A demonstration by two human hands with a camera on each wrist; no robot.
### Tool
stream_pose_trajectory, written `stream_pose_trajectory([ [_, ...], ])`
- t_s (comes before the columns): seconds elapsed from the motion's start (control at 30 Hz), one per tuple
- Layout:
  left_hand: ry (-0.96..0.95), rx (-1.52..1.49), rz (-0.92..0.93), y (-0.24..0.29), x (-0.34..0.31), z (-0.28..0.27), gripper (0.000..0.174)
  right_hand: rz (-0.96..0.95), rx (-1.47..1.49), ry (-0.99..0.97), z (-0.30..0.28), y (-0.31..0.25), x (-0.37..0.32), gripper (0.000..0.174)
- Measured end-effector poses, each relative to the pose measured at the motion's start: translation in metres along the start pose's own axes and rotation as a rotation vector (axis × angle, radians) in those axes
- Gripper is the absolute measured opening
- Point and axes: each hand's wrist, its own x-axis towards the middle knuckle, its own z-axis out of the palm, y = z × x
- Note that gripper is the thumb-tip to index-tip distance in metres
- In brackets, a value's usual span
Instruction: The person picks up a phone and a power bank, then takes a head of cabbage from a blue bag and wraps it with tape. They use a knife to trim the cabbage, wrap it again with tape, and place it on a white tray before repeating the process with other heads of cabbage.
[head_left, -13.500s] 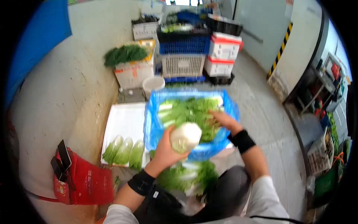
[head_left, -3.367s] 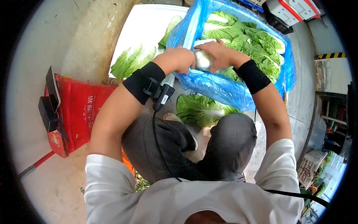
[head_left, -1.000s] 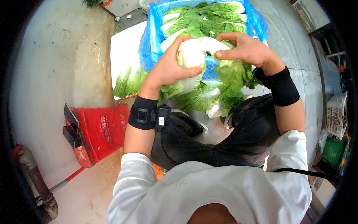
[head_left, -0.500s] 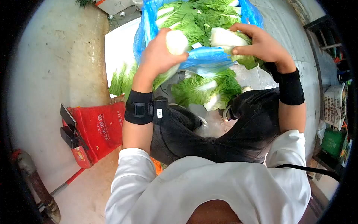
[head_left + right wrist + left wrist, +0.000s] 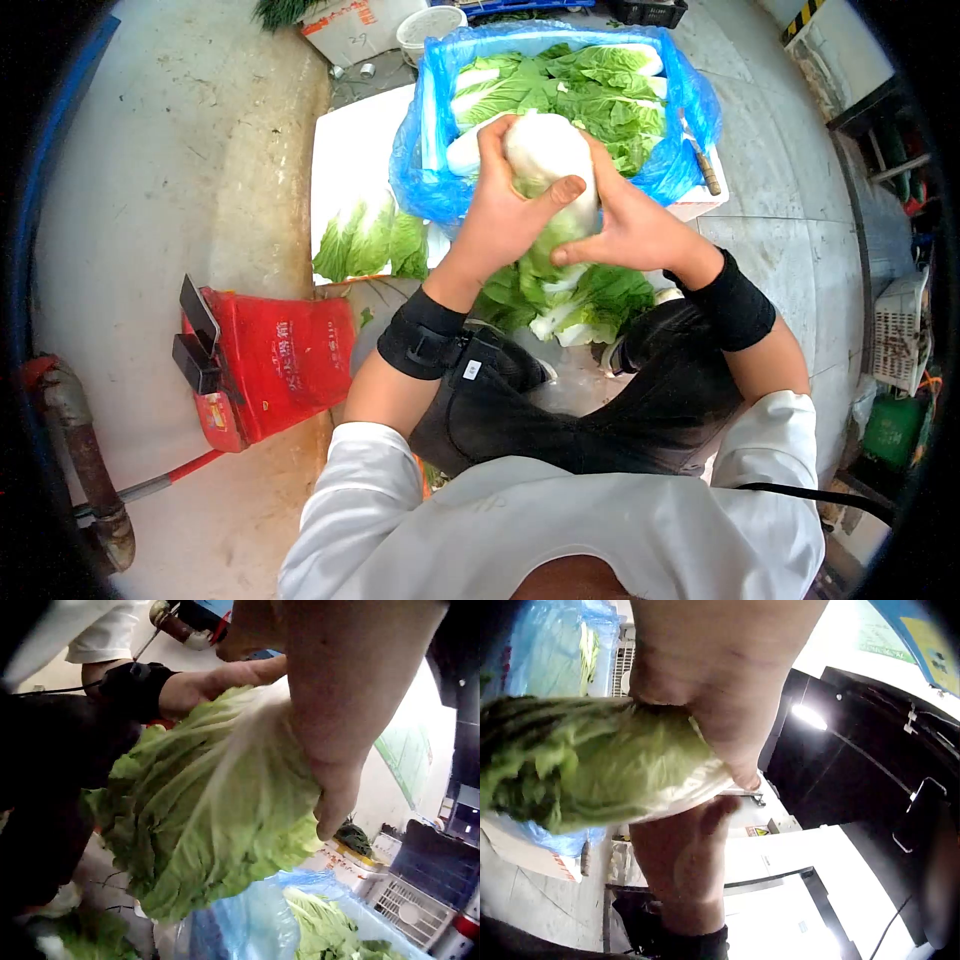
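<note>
Both hands hold one napa cabbage [image 5: 550, 150], white base up and leaves down, above the near edge of the blue-lined box [image 5: 440, 200]. The left hand [image 5: 508, 208] grips its left side, thumb across the front; the right hand [image 5: 640, 225] curls round its right side lower down. In the left wrist view the cabbage [image 5: 630, 765] lies between the left hand [image 5: 712, 675] and the right hand [image 5: 682, 862]. The right wrist view shows its outer leaves [image 5: 210, 802] spread below the right hand [image 5: 337, 697]. More cabbages [image 5: 610, 95] fill the box.
A white tray [image 5: 350, 150] with cabbages [image 5: 365, 235] at its near end stands left of the box. Loose leaves [image 5: 600, 300] lie on the floor between the feet. A wooden-handled knife [image 5: 703, 160] rests on the box's right edge. A red container [image 5: 290, 350] stands at left.
The right hand has let go of the leafy piece it held at the right and now grips the cabbage with the left hand. Both hands have come together over the box's near edge.
</note>
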Motion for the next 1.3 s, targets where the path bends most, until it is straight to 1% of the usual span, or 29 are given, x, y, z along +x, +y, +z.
stream_pose_trajectory([
  [0.03, -0.033, -0.122, -0.035, -0.003, 0.0, 0.005, 0.081, 0.056, 0.103, 0.067, 0.004, 0.001, 0.001, 0.105],
  [0.07, -0.06, -0.25, -0.078, -0.005, -0.004, 0.009, 0.077, 0.064, 0.106, 0.059, 0.004, 0.007, 0.001, 0.105],
  [0.1, -0.155, -0.244, -0.093, -0.003, -0.004, 0.006, 0.069, 0.088, 0.212, 0.052, 0.003, 0.015, -0.003, 0.101],
  [0.13, -0.155, -0.244, -0.093, 0.0, 0.01, -0.005, 0.069, 0.083, 0.31, 0.073, -0.001, 0.023, 0.003, 0.097],
  [0.17, -0.212, -0.173, -0.135, 0.002, 0.017, -0.012, 0.069, 0.108, 0.285, 0.028, -0.009, 0.021, 0.005, 0.094],
  [0.2, -0.256, -0.121, -0.194, -0.003, 0.007, -0.01, 0.069, 0.28, 0.352, 0.022, -0.015, 0.009, 0.007, 0.092],
  [0.23, -0.168, -0.065, -0.129, -0.009, 0.004, -0.007, 0.062, 0.273, 0.321, 0.031, -0.017, 0.013, 0.01, 0.089],
  [0.27, -0.158, -0.079, -0.147, -0.008, 0.002, -0.008, 0.062, 0.285, 0.294, 0.025, -0.018, 0.016, 0.007, 0.086],
  [0.3, -0.205, -0.165, -0.251, -0.007, 0.002, -0.015, 0.06, 0.311, 0.299, 0.001, -0.016, 0.02, 0.003, 0.086],
  [0.33, -0.269, -0.233, -0.33, -0.007, 0.012, -0.024, 0.059, 0.355, 0.426, -0.016, -0.018, 0.025, 0.008, 0.083],
  [0.37, -0.281, -0.181, -0.328, -0.011, 0.012, -0.028, 0.054, 0.407, 0.558, -0.044, -0.018, 0.028, 0.009, 0.08],
  [0.4, -0.272, -0.183, -0.334, -0.014, 0.013, -0.03, 0.054, 0.411, 0.561, -0.054, -0.018, 0.032, 0.01, 0.08],
  [0.47, -0.319, -0.085, -0.337, -0.016, 0.012, -0.032, 0.054, 0.529, 0.678, -0.07, -0.014, 0.036, 0.011, 0.075],
  [0.5, -0.31, -0.046, -0.367, -0.014, 0.009, -0.031, 0.055, 0.554, 0.717, -0.089, -0.015, 0.031, 0.01, 0.073],
  [0.53, -0.302, -0.049, -0.382, -0.014, 0.008, -0.029, 0.055, 0.589, 0.743, -0.081, -0.013, 0.033, 0.01, 0.067],
  [0.6, -0.268, 0.071, -0.391, -0.019, 0.009, -0.028, 0.058, 0.696, 0.866, -0.131, -0.017, 0.04, 0.013, 0.059],
  [0.63, -0.233, 0.038, -0.384, -0.021, 0.008, -0.026, 0.061, 0.725, 0.951, -0.164, -0.016, 0.05, 0.013, 0.055],
  [0.67, -0.217, 0.03, -0.395, -0.021, 0.009, -0.026, 0.061, 0.755, 1.008, -0.149, -0.016, 0.049, 0.014, 0.054],
  [0.73, -0.232, 0.093, -0.441, -0.02, 0.008, -0.027, 0.062, 0.766, 1.176, -0.253, -0.017, 0.068, 0.015, 0.051],
  [0.77, -0.217, 0.067, -0.46, -0.018, 0.008, -0.025, 0.057, 0.779, 1.168, -0.268, -0.017, 0.071, 0.015, 0.051],
  [0.83, -0.212, 0.059, -0.496, -0.014, 0.006, -0.025, 0.054, 0.794, 1.22, -0.31, -0.015, 0.075, 0.017, 0.048],
  [0.87, -0.226, 0.064, -0.526, -0.012, 0.006, -0.025, 0.05, 0.8, 1.213, -0.325, -0.014, 0.076, 0.018, 0.048],
  [0.93, -0.22, 0.011, -0.517, -0.03, 0.005, -0.025, 0.049, 0.874, 1.111, -0.23, -0.01, 0.076, 0.018, 0.047],
  [0.97, -0.232, -0.035, -0.505, -0.031, 0.006, -0.025, 0.047, 0.874, 1.085, -0.217, -0.009, 0.071, 0.019, 0.047],
  [1.1, -0.281, 0.014, -0.481, -0.035, 0.005, -0.029, 0.048, 0.875, 1.061, -0.269, -0.012, 0.062, 0.023, 0.046],
  [1.17, -0.272, 0.067, -0.487, -0.04, 0.006, -0.029, 0.052, 0.843, 0.924, -0.272, -0.013, 0.054, 0.025, 0.051],
  [1.2, -0.273, 0.068, -0.483, -0.041, 0.006, -0.029, 0.052, 0.84, 0.921, -0.27, -0.013, 0.051, 0.025, 0.051],
  [1.27, -0.226, 0.375, -0.335, -0.041, 0.005, -0.028, 0.058, 0.78, 0.625, -0.251, -0.013, 0.044, 0.025, 0.059],
  [1.3, -0.225, 0.376, -0.326, -0.043, 0.006, -0.029, 0.058, 0.712, 0.546, -0.262, -0.014, 0.041, 0.026, 0.068],
])
